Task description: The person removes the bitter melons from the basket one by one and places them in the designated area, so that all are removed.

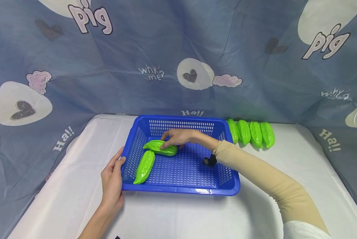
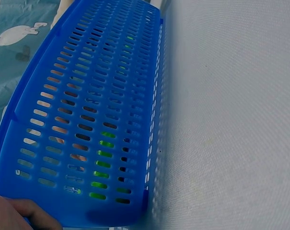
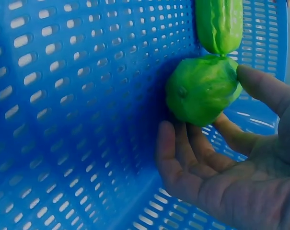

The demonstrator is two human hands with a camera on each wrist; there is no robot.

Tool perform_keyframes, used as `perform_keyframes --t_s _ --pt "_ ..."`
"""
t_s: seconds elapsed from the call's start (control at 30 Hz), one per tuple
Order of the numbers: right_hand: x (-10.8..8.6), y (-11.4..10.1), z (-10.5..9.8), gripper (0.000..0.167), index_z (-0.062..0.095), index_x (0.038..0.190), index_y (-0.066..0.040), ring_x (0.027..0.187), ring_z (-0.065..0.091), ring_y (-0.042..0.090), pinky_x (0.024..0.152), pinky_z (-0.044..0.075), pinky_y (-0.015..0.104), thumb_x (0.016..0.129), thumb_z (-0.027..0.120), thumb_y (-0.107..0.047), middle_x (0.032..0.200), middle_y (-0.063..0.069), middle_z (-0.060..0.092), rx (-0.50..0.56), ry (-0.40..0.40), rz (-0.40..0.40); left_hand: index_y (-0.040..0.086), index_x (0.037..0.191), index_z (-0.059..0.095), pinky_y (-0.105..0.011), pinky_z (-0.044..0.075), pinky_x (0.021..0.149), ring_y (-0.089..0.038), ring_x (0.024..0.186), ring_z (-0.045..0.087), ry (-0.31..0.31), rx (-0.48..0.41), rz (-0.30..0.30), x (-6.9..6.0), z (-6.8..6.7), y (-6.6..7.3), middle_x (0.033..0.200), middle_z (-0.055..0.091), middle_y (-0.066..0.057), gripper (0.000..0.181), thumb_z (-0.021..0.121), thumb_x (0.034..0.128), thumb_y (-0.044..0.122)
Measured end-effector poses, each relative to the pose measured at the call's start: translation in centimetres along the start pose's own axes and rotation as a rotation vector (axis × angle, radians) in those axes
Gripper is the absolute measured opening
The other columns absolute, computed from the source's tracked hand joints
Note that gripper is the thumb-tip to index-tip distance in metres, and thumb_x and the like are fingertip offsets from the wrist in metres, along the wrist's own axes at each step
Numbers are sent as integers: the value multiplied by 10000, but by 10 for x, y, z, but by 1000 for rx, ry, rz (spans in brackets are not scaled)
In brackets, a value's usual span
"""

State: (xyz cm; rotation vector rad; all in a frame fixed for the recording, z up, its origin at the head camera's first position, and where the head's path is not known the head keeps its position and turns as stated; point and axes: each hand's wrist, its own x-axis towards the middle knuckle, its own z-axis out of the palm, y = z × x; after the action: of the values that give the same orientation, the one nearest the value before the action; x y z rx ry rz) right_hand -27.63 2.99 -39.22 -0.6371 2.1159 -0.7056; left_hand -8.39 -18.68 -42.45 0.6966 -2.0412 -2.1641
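A blue plastic basket [image 1: 178,190] with slotted walls stands on the white-covered table. My left hand [image 1: 112,177] grips its left rim; the left wrist view catches only those fingers [image 2: 32,213] by the basket wall [image 2: 20,110]. Inside the basket, my right hand [image 1: 181,135] holds a ridged green bitter melon [image 1: 166,151] lying crosswise. Seen from the right wrist, the thumb [image 3: 262,86] is on one side of that melon [image 3: 200,91] and the other fingers curl along the opposite side. A second bitter melon [image 1: 144,167] lies along the basket's left wall, close to the held one's end.
Several more bitter melons [image 1: 256,134] lie side by side on the table behind the basket's right side. A blue printed cloth [image 1: 130,96] hangs behind the white tabletop [image 1: 196,215]. A small black device [image 1: 209,161] sits at the right wrist.
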Motion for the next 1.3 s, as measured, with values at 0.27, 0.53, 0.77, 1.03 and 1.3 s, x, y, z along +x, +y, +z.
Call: perform_keyframes --t_s 0.27,0.53,0.77,1.03,1.3 --pt "0 2 0 566 544 1543 -118 1243 633 206 943 632 416 1056 681 -373 1481 123 609 23 -11 -6 326 1640 463 -103 435 1096 -82 1516 446 -9 -11 -4 0 -1 0 1726 431 69 492 455 1148 317" --pt "-2 1 -2 531 560 1502 -106 1265 610 213 971 627 433 1052 672 -365 1483 122 582 70 1 1 318 1641 463 -89 444 1064 -73 1480 473 -7 -14 6 0 0 0 1718 444 52 492 454 1149 316" --pt "-11 -3 -10 579 486 1575 -68 1476 544 343 1061 605 486 1082 636 -333 1571 160 539 126 -20 -21 317 1647 451 -86 436 1069 -95 1523 445 -4 4 2 -1 -1 1 1725 433 64 498 448 1149 325" --pt "-27 -7 -21 563 493 1557 -101 1430 577 320 1099 582 513 1074 654 -340 1535 142 563 173 -4 -66 321 1653 439 -274 375 1280 -130 1575 411 -15 7 4 -1 -1 1 1733 418 75 503 443 1151 322" --pt "-49 -2 -23 604 427 1602 -79 1430 556 311 1109 575 520 1093 610 -347 1589 154 508 212 -24 -105 318 1649 448 -120 439 1119 -107 1530 443 -13 -4 4 -2 0 1 1725 432 61 499 447 1150 317"
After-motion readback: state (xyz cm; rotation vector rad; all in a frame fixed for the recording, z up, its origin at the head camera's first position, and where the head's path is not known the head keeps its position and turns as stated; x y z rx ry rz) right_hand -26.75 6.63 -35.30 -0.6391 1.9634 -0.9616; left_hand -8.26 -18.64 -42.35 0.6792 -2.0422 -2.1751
